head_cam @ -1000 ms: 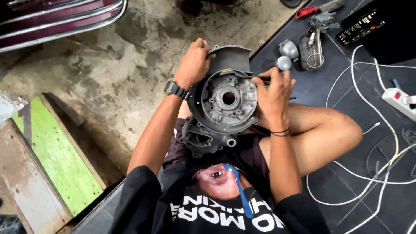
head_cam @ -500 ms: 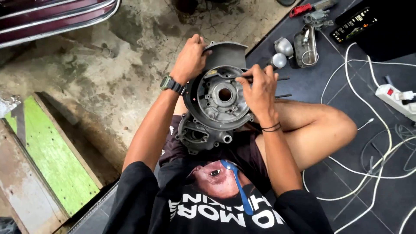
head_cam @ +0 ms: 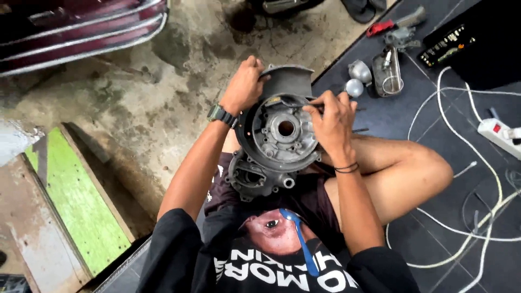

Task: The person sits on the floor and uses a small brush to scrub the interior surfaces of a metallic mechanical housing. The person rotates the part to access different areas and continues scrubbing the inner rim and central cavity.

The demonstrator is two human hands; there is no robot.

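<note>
A stained concrete floor meets a dark mat with white cables. Beyond the right hand, a glass jar holds small metal parts. The left hand grips the grey engine casing on the lap; the right fingers pinch a thin tool at its rim.

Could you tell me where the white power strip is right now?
In the head view, the white power strip lies at the far right edge on the dark floor mat, beside the white cables, right of the person's right hand.
</note>
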